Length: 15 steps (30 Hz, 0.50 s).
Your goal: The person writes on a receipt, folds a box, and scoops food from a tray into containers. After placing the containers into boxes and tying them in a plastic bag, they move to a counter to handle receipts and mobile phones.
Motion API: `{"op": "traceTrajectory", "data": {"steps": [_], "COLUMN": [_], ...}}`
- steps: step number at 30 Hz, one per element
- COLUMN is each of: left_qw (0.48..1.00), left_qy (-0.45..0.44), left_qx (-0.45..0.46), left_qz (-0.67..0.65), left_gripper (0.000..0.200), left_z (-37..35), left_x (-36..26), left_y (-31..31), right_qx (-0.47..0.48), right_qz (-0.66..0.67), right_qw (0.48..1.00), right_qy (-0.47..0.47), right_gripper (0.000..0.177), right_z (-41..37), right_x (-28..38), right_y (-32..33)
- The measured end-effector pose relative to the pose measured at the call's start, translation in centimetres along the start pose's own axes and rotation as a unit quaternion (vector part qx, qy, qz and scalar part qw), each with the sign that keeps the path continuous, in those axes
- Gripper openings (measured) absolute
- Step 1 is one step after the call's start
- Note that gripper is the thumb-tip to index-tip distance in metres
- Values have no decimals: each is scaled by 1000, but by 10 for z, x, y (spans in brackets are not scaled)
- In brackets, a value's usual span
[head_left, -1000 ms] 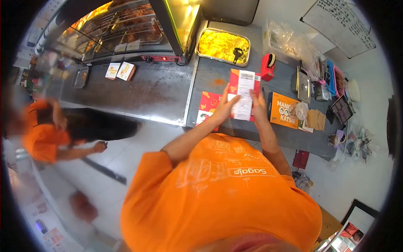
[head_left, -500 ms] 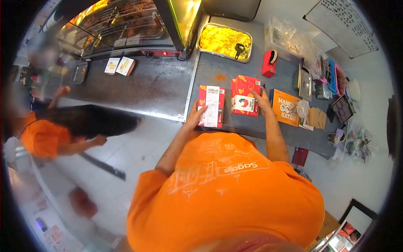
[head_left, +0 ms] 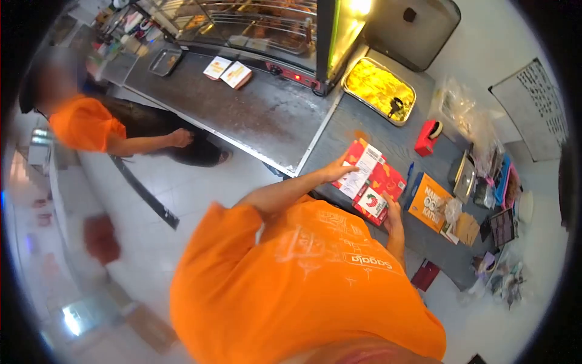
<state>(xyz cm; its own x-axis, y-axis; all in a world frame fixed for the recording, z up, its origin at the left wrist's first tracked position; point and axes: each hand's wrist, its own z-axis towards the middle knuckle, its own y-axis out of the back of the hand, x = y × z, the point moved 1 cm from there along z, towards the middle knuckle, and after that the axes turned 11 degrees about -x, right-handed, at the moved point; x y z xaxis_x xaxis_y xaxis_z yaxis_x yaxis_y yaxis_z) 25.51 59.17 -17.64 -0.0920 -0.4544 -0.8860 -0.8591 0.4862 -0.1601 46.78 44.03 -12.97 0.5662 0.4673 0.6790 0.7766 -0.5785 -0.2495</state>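
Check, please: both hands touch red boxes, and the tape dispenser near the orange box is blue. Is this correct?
Only the colour is wrong: the head view shows the tape dispenser near the orange box is red. The left hand and right hand do touch red boxes.

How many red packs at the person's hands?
2: one red pack with a white slip at the left hand, another at the right hand. More may be hidden underneath.

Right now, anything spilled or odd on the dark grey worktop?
Orange smear on the dark grey worktop, between the rectangular metal tray of yellow food and the red cardboard box bearing a white slip. Likely spilled; its colour breaks the grey.
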Motion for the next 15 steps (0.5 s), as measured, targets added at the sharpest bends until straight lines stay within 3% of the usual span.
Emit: {"op": "traceTrajectory", "data": {"steps": [2,3,4,6,7,8,10,11,12,13,15], "left_qw": [1000,999,999,989,984,975,947,930,914,892,822], "left_qy": [8,17,12,1,-27,-49,-93,-117,-107,-148,-129], "left_qx": [-1,6,2,-145,-174,-213,-294,-338,-387,-423,-547], "left_qz": [-19,-39,-38,41,12,49,88,90,56,69,97], "left_gripper": [87,86,86,77,72,70,64,60,51,47,46], "left_z": [1,3,11,19,18,18,7,7,30,23,21], "left_x": [-18,-27,-23,-19,-21,-25,-46,-54,-32,-51,-66], "left_y": [-6,-7,-5,8,22,47,112,150,208,248,333], "right_qx": [-43,-48,-43,-214,-242,-242,-406,-409,-395,-381,-342], "right_qz": [-2,-46,-46,-156,-185,-183,-271,-271,-287,-301,-318], "right_qw": [999,997,998,933,921,922,773,772,743,710,728], "right_qy": [25,23,26,243,245,242,405,404,458,510,502], "right_gripper": [36,48,48,63,68,68,62,62,56,49,40], "right_z": [5,2,0,-4,-3,-2,-13,-20,-29,-37,-48], "right_x": [-5,2,4,8,12,13,32,41,51,60,75], "right_y": [8,9,4,-7,-9,-16,-40,-55,-75,-96,-138]}}
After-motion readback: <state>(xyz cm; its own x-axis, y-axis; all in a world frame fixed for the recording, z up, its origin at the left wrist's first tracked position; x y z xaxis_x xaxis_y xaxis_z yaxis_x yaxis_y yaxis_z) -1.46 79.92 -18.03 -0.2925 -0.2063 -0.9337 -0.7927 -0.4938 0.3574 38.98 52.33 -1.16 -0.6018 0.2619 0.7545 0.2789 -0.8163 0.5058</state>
